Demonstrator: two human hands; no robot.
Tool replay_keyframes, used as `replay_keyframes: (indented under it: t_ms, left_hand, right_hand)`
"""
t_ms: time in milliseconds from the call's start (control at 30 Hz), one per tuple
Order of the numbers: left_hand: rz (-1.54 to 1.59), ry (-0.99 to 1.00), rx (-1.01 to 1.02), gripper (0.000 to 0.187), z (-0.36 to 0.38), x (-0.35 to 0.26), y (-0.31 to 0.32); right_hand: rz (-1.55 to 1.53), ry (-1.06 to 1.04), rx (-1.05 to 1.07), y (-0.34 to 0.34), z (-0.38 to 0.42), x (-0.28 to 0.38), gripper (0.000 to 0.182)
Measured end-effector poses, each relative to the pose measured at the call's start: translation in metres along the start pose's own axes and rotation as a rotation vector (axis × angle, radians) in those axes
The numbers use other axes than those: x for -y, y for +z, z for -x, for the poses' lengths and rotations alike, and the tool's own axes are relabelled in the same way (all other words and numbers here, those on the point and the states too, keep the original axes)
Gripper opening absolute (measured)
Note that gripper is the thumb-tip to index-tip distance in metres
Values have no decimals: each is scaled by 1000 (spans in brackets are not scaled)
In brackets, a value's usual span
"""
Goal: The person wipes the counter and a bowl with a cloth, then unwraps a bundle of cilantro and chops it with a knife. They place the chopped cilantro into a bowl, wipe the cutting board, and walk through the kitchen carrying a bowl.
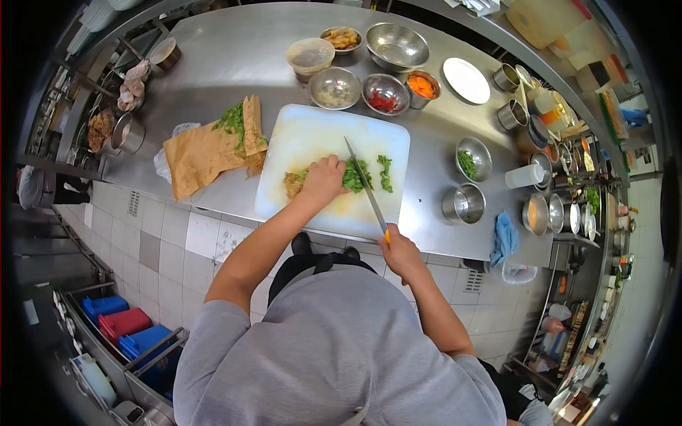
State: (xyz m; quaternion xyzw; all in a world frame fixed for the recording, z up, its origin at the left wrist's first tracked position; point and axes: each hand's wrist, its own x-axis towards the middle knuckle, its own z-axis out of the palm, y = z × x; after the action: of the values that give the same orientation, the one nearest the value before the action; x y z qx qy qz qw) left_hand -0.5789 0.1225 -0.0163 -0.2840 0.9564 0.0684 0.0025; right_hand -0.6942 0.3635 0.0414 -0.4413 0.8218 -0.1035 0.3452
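Leafy greens (356, 176) lie on the white cutting board (288, 135), held down under the left hand (325, 177); the right hand (400, 250), apart from it, grips a knife (374, 201). If the leaves roll, the blade could nick the left hand.

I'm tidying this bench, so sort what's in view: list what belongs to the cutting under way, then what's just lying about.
In the job:
- knife, in the right hand
- leafy greens, under the left hand
- white cutting board
- probably brown paper, bearing similar greens

Apparently just lying about:
- blue cloth
- white plate
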Motion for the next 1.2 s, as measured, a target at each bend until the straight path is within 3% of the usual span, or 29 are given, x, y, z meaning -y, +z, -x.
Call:
replay_keyframes:
  t_ms: [133, 233, 533, 767, 1000, 1133, 1200]
  left_hand:
    - [-31, 16, 38, 62, 1, 0, 0]
    - [-19, 30, 13, 61, 3, 0, 0]
    - [50, -72, -5, 87, 13, 2, -21]
    - [-2, -42, 72, 72, 14, 12, -12]
    - [-39, -30, 70, 63, 13, 8, -6]
    - [-74, -20, 54, 60, 13, 8, -2]
    - [-77, -33, 62, 62, 12, 7, -2]
  right_hand:
    - [42, 9, 34, 1, -10, 1, 33]
    - [32, -23, -83, 25, -44, 5, 27]
    - [-30, 27, -148, 16, -37, 6, 32]
    - [-36, 2, -34, -4, -1, 26, 33]
    - [-9, -30, 24, -2, 15, 4, 29]
    - [-39, 49, 89, 1, 7, 13, 29]
    - [-16, -6, 13, 23, -18, 7, 30]
